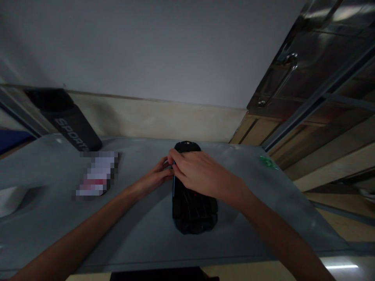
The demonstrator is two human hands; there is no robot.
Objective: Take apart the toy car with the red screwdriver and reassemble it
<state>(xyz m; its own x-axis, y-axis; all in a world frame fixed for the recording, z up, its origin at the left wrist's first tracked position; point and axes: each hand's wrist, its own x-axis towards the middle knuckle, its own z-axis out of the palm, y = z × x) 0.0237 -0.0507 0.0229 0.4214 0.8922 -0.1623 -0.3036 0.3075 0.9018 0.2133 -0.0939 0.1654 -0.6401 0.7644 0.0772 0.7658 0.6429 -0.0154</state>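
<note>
A black toy car (pixel 195 210) lies lengthwise on the grey table (pixel 140 238), with what looks like its ridged underside facing up. My right hand (pixel 202 171) reaches across its middle, fingers bent and closed at the car's left edge. From the left, my left hand (pixel 159 173) presses its closed fingertips to that same edge. Both hands' fingertips meet there, so a small part between them is hidden. The car's rounded far end and its wide near end stick out past my right hand.
A dark bottle (pixel 73 125) marked SPORT stands at the back left. Nearer lies a blurred-out packet or phone-like item (pixel 98 173). A white object (pixel 11 199) sits at the left edge, a green wrapper (pixel 268 162) at the right. A wall (pixel 158 117) closes off the back.
</note>
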